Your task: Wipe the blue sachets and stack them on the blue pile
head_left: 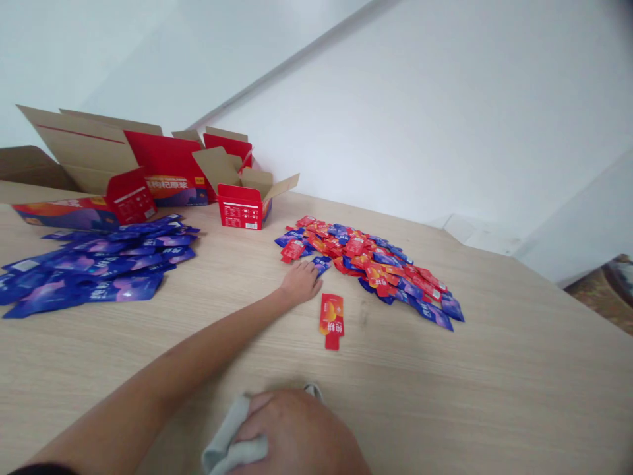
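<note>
My left hand reaches to the near left edge of a mixed pile of red and blue sachets. Its bent fingers are closed at a blue sachet, partly covering it. One red sachet with a narrow tab lies apart on the table, just to the right of that hand. Close to the camera at the bottom, my right hand is closed around a light grey cloth; most of its fingers are out of sight.
Longer blue sachets lie heaped at the left. Behind them stand an open long carton, another red carton and a small open red box. A white wall rises behind the wooden table.
</note>
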Motion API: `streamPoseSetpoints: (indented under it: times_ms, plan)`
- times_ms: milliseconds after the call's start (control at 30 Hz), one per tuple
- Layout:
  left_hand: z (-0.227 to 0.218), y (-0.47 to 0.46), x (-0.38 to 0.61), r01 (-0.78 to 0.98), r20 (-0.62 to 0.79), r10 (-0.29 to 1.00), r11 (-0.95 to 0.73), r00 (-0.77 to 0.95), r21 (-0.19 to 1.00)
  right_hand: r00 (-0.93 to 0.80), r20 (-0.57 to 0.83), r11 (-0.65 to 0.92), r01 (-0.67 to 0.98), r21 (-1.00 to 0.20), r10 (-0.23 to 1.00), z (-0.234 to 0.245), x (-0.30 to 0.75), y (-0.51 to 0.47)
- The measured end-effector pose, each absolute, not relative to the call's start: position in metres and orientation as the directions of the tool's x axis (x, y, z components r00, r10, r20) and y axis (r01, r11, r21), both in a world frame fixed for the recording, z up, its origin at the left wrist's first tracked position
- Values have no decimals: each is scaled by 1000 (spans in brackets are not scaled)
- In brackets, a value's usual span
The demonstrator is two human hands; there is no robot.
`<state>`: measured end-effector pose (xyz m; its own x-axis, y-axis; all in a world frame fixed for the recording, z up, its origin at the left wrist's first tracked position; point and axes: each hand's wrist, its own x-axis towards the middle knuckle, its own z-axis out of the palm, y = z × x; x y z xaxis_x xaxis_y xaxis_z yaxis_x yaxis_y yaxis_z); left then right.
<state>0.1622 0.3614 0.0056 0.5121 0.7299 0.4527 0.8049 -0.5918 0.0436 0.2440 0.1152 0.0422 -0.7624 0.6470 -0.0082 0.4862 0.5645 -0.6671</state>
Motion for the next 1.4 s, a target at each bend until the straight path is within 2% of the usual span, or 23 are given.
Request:
streamPoseSetpoints:
  times_ms: [167,333,433,533,700,867,1000,1167,1300,1400]
  plan:
    - [9,286,107,702,411,649,-712,641,30,-872,-9,571,328,-753,490,41,253,125]
    - [11,186,39,665,416,618,-745,667,39,-877,7,477,255,-841,481,62,264,121]
    - [11,126,10,667,438,613,-744,657,41,-846,89,447,186,-875,525,74,269,119]
    - [11,80,-4,663,437,609,-748,662,38,-769,155,424,163,-891,621,80,269,121]
    - [3,58,-5,681,448,614,-732,650,15,-483,220,377,254,-891,847,71,256,129]
    - [-1,79,9,571,474,463,-814,749,-107,-289,326,421,384,-822,900,58,249,135]
    - [5,98,21,426,489,316,-895,813,-130,-204,449,487,493,-721,870,53,251,136]
    - [6,114,26,332,496,233,-936,836,-119,-284,502,561,592,-579,817,51,249,133]
    - [2,113,24,328,477,250,-941,843,-86,-401,486,624,597,-505,776,45,243,129]
    - [4,100,18,367,447,280,-922,850,-120,-493,429,652,602,-461,757,34,239,130]
